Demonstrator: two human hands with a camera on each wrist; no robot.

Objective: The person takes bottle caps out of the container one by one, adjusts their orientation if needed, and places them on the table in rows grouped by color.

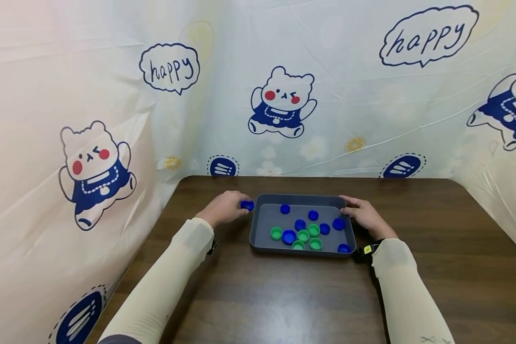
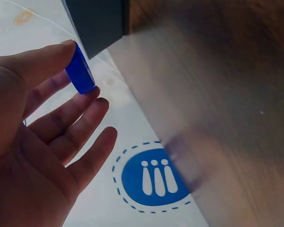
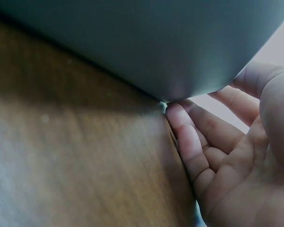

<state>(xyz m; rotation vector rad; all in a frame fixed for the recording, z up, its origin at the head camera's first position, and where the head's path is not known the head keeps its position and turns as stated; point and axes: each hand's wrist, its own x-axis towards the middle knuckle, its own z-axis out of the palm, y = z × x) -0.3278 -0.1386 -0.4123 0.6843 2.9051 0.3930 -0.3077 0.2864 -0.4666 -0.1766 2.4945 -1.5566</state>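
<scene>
My left hand (image 1: 226,209) pinches a blue bottle cap (image 1: 247,205) just outside the left wall of a grey tray. In the left wrist view the cap (image 2: 80,73) sits between thumb and fingertips, the other fingers loosely bent. At the tray's far right corner, my right hand (image 1: 365,215) grips the rim, thumb over the edge and fingers against the outer wall. The tray (image 1: 264,217) holds several blue caps (image 1: 289,237) and several green caps (image 1: 303,236), mostly toward its middle and near side. One blue cap (image 1: 344,248) lies in the near right corner.
The tray stands on a dark wooden table (image 1: 284,296). Behind and to the left hangs a pale printed curtain (image 1: 348,110) with bears and lettering. A dark wrist device (image 1: 363,252) on the right arm is beside the tray's near right corner.
</scene>
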